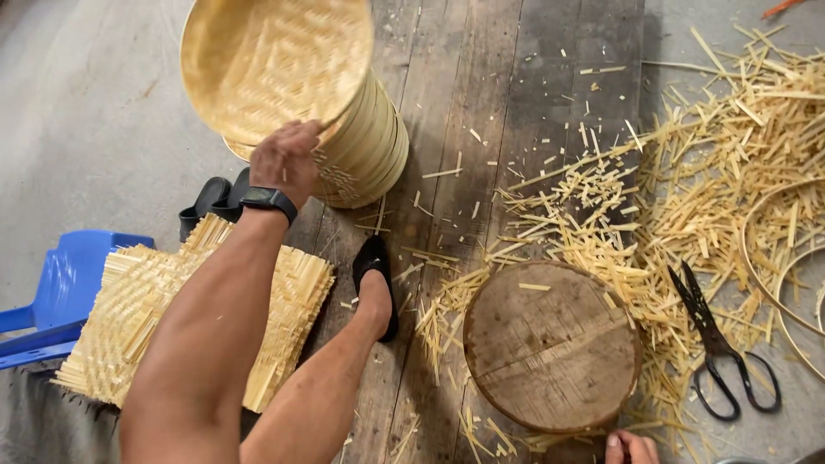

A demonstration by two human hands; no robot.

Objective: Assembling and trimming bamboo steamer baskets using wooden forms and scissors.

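Note:
My left hand (284, 159), with a black watch on the wrist, grips the near rim of a round woven bamboo tray (266, 60). The tray is tilted up toward me on top of a stack of round bamboo baskets (369, 146). Only the fingers of my right hand (630, 448) show at the bottom edge, next to a round wooden block (550, 344). Whether they hold anything is hidden. My foot in a black slipper (375, 283) rests on the wooden planks between the stack and the block.
A square woven bamboo mat (163, 301) lies under my arm. Beside it is a blue plastic chair (60, 283). Black scissors (718, 344) lie right of the block among scattered bamboo strips (687, 172). Bamboo hoops (773, 258) are at the right edge, black slippers (215, 199) behind the mat.

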